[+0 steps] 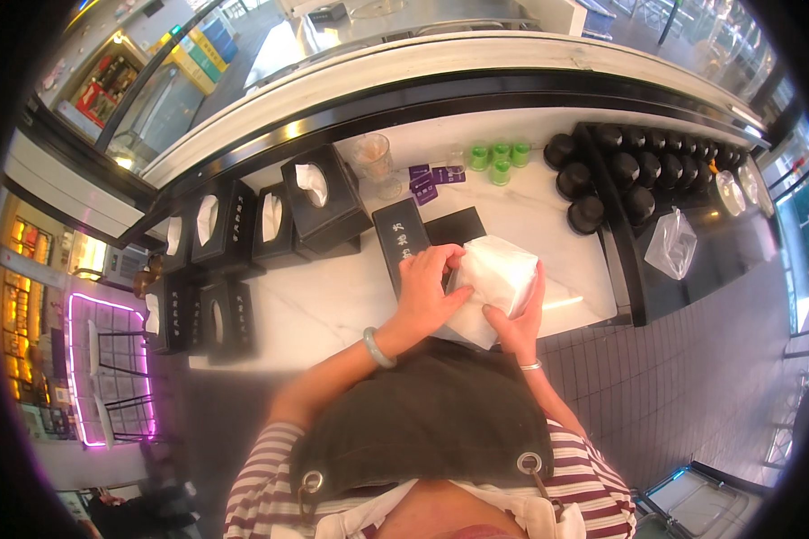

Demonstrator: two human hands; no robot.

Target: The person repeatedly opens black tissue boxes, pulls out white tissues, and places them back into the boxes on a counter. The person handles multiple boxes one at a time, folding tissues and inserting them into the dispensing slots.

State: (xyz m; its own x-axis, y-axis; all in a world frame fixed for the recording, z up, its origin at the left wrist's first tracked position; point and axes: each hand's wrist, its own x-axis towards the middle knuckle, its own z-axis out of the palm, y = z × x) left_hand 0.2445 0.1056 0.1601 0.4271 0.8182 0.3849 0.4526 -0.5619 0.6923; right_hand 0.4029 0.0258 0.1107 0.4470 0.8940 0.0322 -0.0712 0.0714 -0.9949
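A plastic-wrapped pack of white paper tissues (497, 273) is held in front of my chest. My right hand (520, 316) grips its right side, with the thumb on the near face. At the left edge of the pack, my left hand (435, 286) pinches the wrapping between thumb and fingers. Just beyond my left hand lies a black box part (398, 232) with white characters, beside another flat black piece (457, 226) partly hidden behind the pack. To the left stand several black tissue boxes (323, 202) with white tissues poking out of their oval openings.
A glass goblet (373, 158), purple cards (423, 183) and green glasses (501, 162) stand or lie along the back of the marble-look counter (317, 316). Several black cups or bowls (583, 178) fill the right end, by a black divider. A clear plastic bag (673, 244) lies right of it.
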